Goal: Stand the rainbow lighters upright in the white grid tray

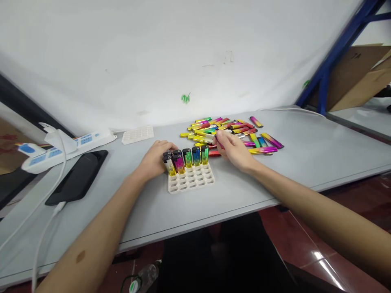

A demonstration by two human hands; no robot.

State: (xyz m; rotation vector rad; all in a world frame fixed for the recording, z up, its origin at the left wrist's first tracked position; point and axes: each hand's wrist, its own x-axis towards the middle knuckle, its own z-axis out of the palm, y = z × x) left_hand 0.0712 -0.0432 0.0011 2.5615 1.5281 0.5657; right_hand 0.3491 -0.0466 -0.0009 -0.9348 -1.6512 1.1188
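A white tray (pixel 192 179) with rows of slots stands on the table, its front slots bare. Several shiny lighters (pixel 187 158) with black tops stand upright along its back and left side. My left hand (pixel 157 158) is curled round the tray's back left corner, its fingertips partly hidden behind the lighters. To the right, my right hand (pixel 233 149) is closed in a pinch at the near edge of a loose lighter pile (pixel 203 138). A reddish lighter shows only in small part between its fingers.
Another white slotted tray (pixel 138 134) lies flat near the wall. At left are a power strip (pixel 70 148) with plugs, a black phone (pixel 80 177) and white cables. A blue frame (pixel 324 77) and cardboard boxes (pixel 354 77) are at right. A bottle (pixel 148 276) sits below the table.
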